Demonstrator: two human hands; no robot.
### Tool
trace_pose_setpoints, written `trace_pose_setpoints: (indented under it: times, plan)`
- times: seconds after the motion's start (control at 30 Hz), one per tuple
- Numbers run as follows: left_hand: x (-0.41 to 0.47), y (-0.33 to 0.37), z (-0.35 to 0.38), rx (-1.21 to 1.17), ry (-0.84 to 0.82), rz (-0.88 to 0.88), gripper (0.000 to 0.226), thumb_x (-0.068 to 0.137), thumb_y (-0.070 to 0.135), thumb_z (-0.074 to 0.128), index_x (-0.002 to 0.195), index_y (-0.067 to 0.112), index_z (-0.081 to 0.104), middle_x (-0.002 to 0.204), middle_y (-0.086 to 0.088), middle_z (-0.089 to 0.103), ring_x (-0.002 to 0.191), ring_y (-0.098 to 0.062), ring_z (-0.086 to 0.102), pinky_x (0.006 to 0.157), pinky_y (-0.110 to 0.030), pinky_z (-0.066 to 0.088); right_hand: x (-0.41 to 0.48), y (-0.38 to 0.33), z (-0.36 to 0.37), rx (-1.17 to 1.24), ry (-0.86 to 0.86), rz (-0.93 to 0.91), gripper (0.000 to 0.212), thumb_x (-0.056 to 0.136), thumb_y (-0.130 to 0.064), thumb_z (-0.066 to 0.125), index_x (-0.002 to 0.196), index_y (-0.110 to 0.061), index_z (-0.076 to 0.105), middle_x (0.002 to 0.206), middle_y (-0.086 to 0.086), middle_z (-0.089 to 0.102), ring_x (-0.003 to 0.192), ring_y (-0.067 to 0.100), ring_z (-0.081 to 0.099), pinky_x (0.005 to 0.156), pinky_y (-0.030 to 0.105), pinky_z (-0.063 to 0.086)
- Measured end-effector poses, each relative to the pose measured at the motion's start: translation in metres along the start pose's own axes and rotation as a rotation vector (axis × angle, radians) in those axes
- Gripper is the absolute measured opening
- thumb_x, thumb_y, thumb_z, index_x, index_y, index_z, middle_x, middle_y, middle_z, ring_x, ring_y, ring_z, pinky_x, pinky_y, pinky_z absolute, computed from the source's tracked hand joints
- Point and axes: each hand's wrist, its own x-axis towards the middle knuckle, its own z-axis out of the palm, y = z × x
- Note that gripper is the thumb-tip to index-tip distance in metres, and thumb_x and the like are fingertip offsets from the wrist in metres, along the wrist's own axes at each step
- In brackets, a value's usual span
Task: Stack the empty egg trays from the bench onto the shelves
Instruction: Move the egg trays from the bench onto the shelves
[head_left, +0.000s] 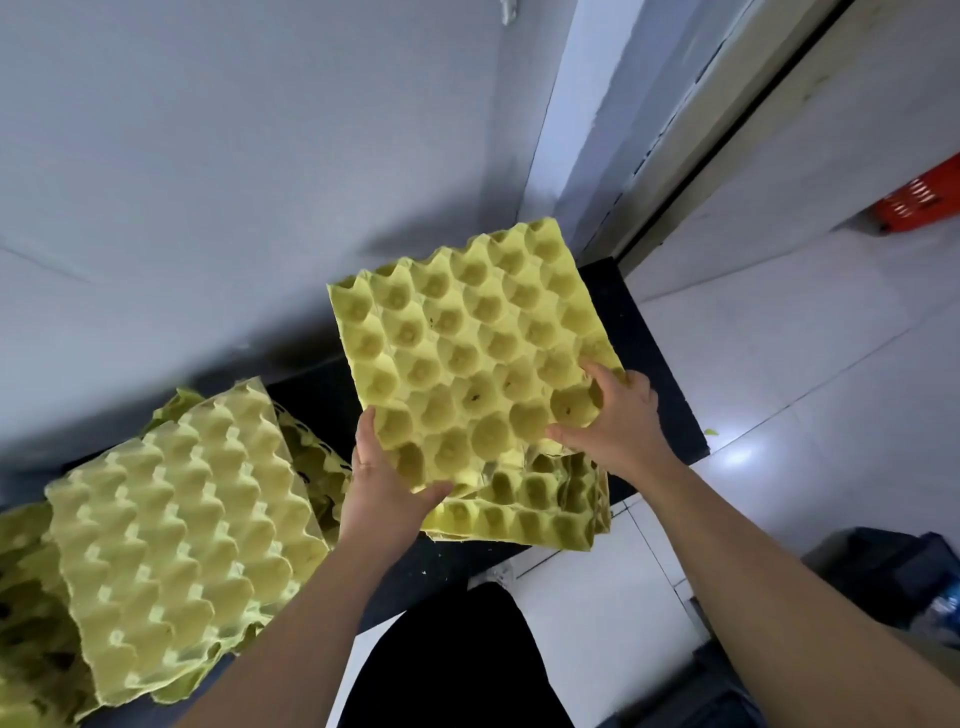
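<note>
A yellow-green empty egg tray (467, 343) is tilted up over the black bench (654, 358). My left hand (382, 480) grips its near left corner, thumb on top. My right hand (618, 415) holds its near right corner, fingers curled over the edge. Under it a small stack of egg trays (530, 512) lies on the bench. A larger pile of upturned trays (171, 540) sits at the left, with more trays (26, 613) at the far left edge. No shelves are in view.
A grey wall (234, 156) rises behind the bench. White floor tiles (805, 364) spread to the right. A red basket (924, 202) sits at the far right, and a dark bin (893, 577) with a bottle stands at the lower right.
</note>
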Motion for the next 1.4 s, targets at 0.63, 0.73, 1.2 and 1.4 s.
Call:
trace_pose_setpoints:
  times: [0.63, 0.73, 1.2, 1.4]
  plan:
    - [-0.238, -0.008, -0.188, -0.323, 0.642, 0.300, 0.102, 0.066, 0.033, 0.088, 0.146, 0.030, 0.025, 0.137, 0.007, 0.049, 0.114, -0.010, 0.049, 0.089, -0.026, 0.039, -0.223, -0.172, -0.073, 0.085, 0.194, -0.545, 0.089, 0.068, -0.066, 0.067, 0.143, -0.040, 0.028, 0.153, 0.012, 0.015, 0.142, 0.031, 0.010, 0.113, 0.052, 0.018]
    - [-0.285, -0.025, -0.219, -0.329, 0.756, 0.297, 0.105, 0.068, 0.034, 0.086, 0.150, 0.027, 0.021, 0.147, 0.004, 0.038, 0.127, -0.013, 0.042, 0.098, -0.026, 0.034, -0.266, -0.206, -0.074, 0.107, 0.213, -0.668, 0.088, 0.066, -0.067, 0.067, 0.141, -0.040, 0.031, 0.150, 0.011, 0.018, 0.140, 0.030, 0.014, 0.113, 0.052, 0.023]
    - [-0.481, -0.131, -0.375, -0.414, 1.312, 0.335, 0.088, 0.074, 0.027, 0.083, 0.145, 0.030, 0.030, 0.129, 0.014, 0.033, 0.086, 0.015, 0.040, 0.078, -0.007, 0.034, -0.467, -0.388, -0.027, 0.225, 0.232, -1.181, 0.093, 0.055, -0.083, 0.059, 0.135, -0.036, 0.044, 0.134, 0.014, 0.042, 0.131, 0.026, 0.027, 0.109, 0.038, 0.025]
    - [-0.572, -0.223, -0.463, -0.377, 1.475, 0.365, 0.101, 0.070, 0.032, 0.085, 0.151, 0.025, 0.025, 0.132, 0.018, 0.035, 0.112, 0.005, 0.037, 0.094, -0.019, 0.030, -0.580, -0.474, 0.036, 0.287, 0.272, -1.338, 0.101, 0.047, -0.094, 0.045, 0.130, -0.036, 0.049, 0.113, 0.013, 0.060, 0.124, 0.026, 0.038, 0.104, 0.035, 0.027]
